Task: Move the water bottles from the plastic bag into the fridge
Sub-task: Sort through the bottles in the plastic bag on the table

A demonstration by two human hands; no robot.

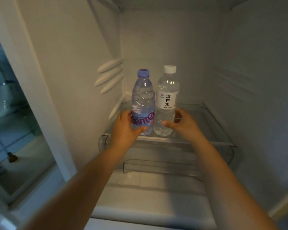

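Note:
Two water bottles stand upright side by side on the glass shelf inside the fridge. The left bottle has a purple cap and a pink-purple label. The right bottle has a white cap and a white label with dark characters. My left hand grips the lower part of the purple-capped bottle, thumb across its front. My right hand grips the lower part of the white-capped bottle in the same way. The plastic bag is out of view.
White fridge walls close in on both sides and the back. A clear drawer sits under the shelf. The fridge's left frame stands at the left, with a dim room and floor beyond it.

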